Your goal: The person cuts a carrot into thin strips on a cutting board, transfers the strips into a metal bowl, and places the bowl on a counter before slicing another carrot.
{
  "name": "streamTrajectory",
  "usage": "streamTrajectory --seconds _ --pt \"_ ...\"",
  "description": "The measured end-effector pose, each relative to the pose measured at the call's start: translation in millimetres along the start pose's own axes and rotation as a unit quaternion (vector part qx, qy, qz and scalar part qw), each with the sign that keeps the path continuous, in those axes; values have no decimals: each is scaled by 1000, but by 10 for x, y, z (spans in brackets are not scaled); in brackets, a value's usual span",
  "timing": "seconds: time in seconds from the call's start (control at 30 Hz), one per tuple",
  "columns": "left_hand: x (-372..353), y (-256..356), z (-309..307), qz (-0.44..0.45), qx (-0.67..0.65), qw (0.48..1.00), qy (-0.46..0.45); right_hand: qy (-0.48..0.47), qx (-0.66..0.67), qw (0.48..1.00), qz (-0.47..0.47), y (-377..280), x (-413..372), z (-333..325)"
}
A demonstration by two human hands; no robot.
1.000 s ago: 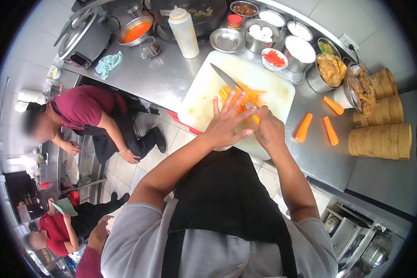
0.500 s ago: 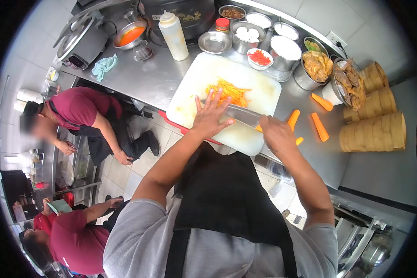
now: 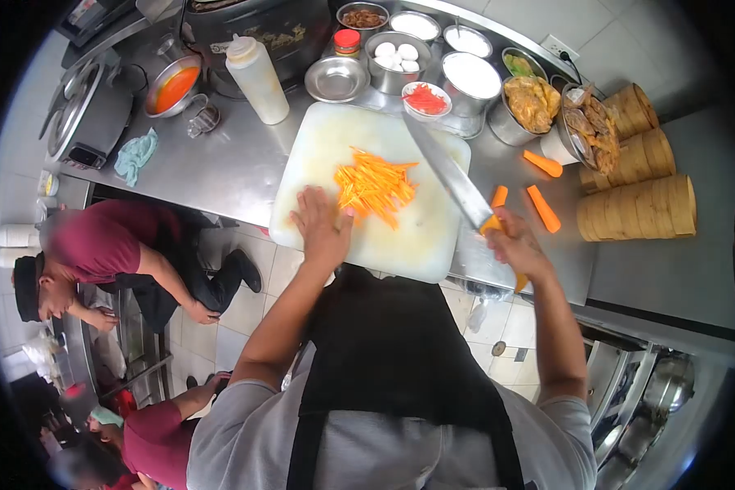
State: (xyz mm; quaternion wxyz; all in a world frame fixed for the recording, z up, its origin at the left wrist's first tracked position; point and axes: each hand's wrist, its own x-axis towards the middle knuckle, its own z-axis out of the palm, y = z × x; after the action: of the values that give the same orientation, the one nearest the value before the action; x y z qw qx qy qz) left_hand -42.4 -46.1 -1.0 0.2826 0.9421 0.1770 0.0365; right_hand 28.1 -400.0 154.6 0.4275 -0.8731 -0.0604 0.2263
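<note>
A heap of carrot strips (image 3: 376,186) lies on the white cutting board (image 3: 416,245). At the heap's near left side is my left hand (image 3: 322,235), fingers spread over the board and thumb right at the strips. My right hand (image 3: 518,243) is wrapped round the orange handle of a large kitchen knife (image 3: 447,170). Its blade slants over the right part of the board, tip toward the far edge. Just past my right hand lies a peeled carrot piece (image 3: 500,196), with a second carrot piece (image 3: 543,209) farther right on the steel counter.
Behind the board stand a squeeze bottle (image 3: 257,80), a steel plate (image 3: 336,79), a pot of eggs (image 3: 395,59) and a bowl of red shreds (image 3: 426,100). Bamboo steamers (image 3: 637,209) are stacked at right. A co-worker in maroon (image 3: 131,237) crouches at left; another is below.
The knife has come off the carrot strips and swung to the right, tip away from me. My left hand has slid off the strips to their near left side. The strips sit more bunched.
</note>
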Motion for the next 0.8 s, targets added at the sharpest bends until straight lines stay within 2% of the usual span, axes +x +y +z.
streamTrajectory --seconds 0.03,0.07,0.13,0.2,0.3,0.43,0.5,0.53,0.6,0.63,0.7,0.73,0.8 --pt "-32 106 -49 73 -16 997 11 -46 101 988 103 -96 61 150" --pt "-71 218 -93 146 -32 989 23 -50 102 988 103 -127 113 252" --pt "-159 600 -346 267 -24 963 -35 -103 159 977 97 -137 209 457" --pt "-226 884 -456 349 3 932 -99 -114 178 972 98 -212 257 614" --pt "-209 926 -322 394 14 910 -130 -169 180 963 103 -407 270 691" --pt "-111 732 -331 333 31 936 -113 -192 128 967 110 -501 204 647" --pt "-56 541 -253 249 39 965 -67 -213 58 969 110 -550 138 562" --pt "-26 446 -212 248 41 966 -65 -215 58 969 107 -548 102 508" --pt "33 261 -139 158 22 987 -33 -231 12 963 135 -506 9 358" --pt "56 179 -122 156 23 987 -29 -233 10 964 131 -482 -50 267" --pt "93 46 -129 139 37 989 39 -151 -90 981 79 -429 -139 83" --pt "130 8 -200 137 37 989 44 -151 -93 981 74 -404 -123 25" --pt "208 -52 -327 200 -17 980 8 9 -245 969 -43 -351 -41 -38"
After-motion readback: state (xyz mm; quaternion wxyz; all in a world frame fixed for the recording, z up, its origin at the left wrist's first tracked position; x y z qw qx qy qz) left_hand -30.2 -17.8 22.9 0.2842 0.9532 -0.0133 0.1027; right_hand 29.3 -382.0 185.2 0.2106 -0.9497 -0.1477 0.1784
